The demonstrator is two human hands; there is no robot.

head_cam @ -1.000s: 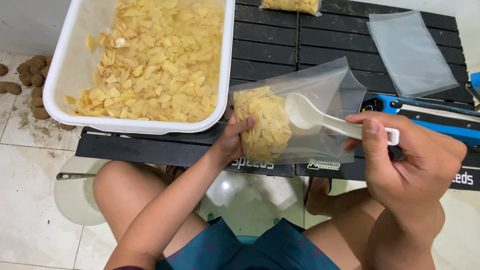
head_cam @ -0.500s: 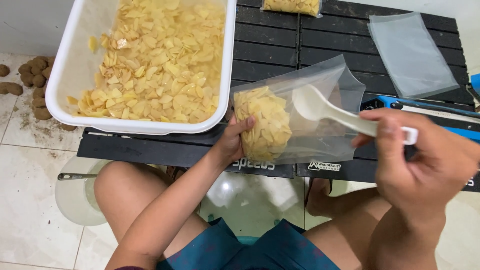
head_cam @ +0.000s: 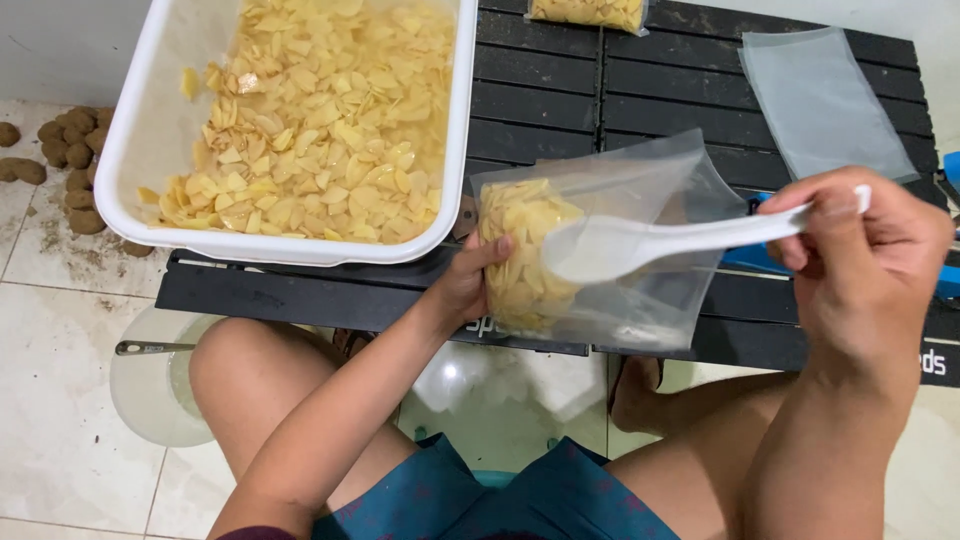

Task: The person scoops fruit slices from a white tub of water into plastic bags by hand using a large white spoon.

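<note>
Left hand grasps the chip-filled bag to steady its mouth; right hand pinches the spoon, bowl beyond its fingertips.

pale tiled floor, black slatted table, white wall top-left

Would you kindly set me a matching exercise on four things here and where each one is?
Things:
1. scoop
2. filled bag
3. tub
4. empty bag

Places:
A. flat on the table's far right
B. in the left hand
C. in the right hand
D. on the table's left, full of chips

Pairs: 1-C, 2-B, 3-D, 4-A
</note>
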